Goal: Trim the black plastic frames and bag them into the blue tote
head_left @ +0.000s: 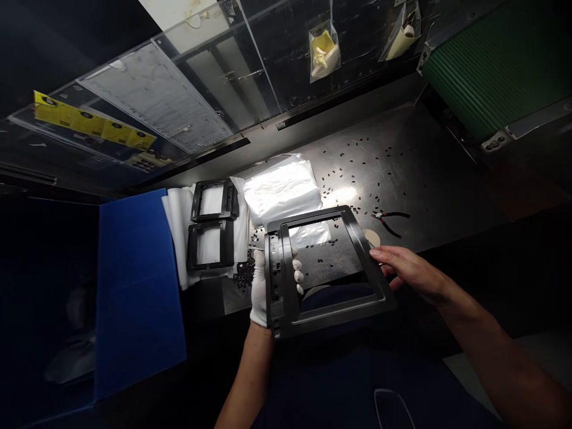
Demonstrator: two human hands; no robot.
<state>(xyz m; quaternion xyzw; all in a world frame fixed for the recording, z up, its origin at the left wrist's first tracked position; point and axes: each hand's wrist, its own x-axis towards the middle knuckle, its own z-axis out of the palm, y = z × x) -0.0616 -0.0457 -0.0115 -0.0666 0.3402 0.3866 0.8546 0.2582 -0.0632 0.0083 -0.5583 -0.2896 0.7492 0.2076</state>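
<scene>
Between my hands, tilted above the table's near edge, is a black plastic frame (330, 319) with a large rectangular opening and a strip of small holes along its left side. My left hand (259, 292), in a white glove, grips that left side, its fingertips showing through the opening. My bare right hand (402, 267) pinches the right edge with the thumb on top; its other fingers are partly hidden underneath. Beyond the frame lies a stack of clear plastic bags (283, 187). Red-and-black cutting pliers (388, 218) rest on the table to the right.
Two more black frames (227, 241) sit on white sheeting at the left, beside a blue box (138, 286). Small black pieces (243, 273) are piled near them and scattered over the metal table (379, 134). A green conveyor belt (500, 71) stands at upper right.
</scene>
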